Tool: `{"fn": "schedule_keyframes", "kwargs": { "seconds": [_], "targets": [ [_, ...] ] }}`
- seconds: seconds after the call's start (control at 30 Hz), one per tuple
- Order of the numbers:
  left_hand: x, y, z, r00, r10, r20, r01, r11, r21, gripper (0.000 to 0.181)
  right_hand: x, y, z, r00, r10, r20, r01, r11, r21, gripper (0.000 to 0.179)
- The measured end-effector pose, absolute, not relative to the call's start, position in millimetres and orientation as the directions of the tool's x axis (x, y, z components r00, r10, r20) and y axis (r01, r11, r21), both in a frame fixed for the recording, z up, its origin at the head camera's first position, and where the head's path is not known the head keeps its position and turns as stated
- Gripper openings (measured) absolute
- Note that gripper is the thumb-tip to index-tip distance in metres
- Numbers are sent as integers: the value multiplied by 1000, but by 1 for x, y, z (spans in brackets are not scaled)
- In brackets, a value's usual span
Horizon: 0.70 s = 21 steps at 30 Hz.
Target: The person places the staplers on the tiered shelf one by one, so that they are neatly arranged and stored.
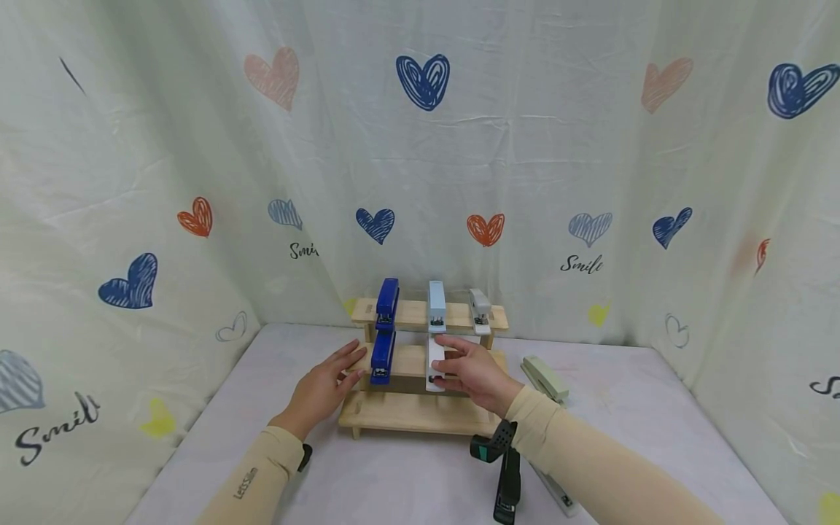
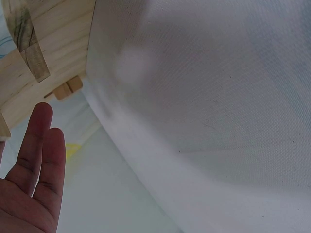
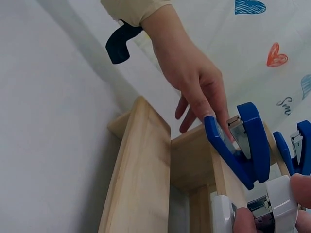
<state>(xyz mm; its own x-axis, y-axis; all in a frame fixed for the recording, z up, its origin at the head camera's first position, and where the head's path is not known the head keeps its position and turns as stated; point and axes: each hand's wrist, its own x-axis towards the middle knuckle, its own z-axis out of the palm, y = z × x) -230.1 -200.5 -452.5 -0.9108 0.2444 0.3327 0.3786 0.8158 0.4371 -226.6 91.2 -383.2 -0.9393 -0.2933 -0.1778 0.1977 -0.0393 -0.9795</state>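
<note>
A three-step wooden rack (image 1: 420, 419) stands on the table. My right hand (image 1: 482, 372) grips a white stapler (image 1: 434, 353) on the middle step, fingertips on its sides; in the right wrist view, the white stapler (image 3: 283, 206) sits between thumb and fingers. At the rack's left end my left hand (image 1: 318, 390) rests against the middle step, fingers extended, close beside a dark blue stapler (image 1: 382, 357). Straight fingers (image 2: 52, 165) show in the left wrist view beside the wood. On the top step are another dark blue stapler (image 1: 388, 299), a light blue stapler (image 1: 436, 302) and a whitish stapler (image 1: 480, 306).
Right of the rack lies a pale green stapler (image 1: 545, 378). A black stapler (image 1: 507, 488) lies in front, and a light grey stapler (image 1: 558, 494) is partly hidden under my right forearm. A heart-printed curtain (image 1: 420, 168) hangs around the white table (image 1: 380, 481).
</note>
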Motion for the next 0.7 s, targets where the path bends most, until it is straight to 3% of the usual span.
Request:
{"fn": "schedule_keyframes", "kwargs": {
  "seconds": [0.7],
  "targets": [
    [-230, -199, -452, -915, 238, 326, 369, 820, 437, 47, -224, 94, -385, -953, -264, -151, 140, 60, -988, 55]
  ]
}}
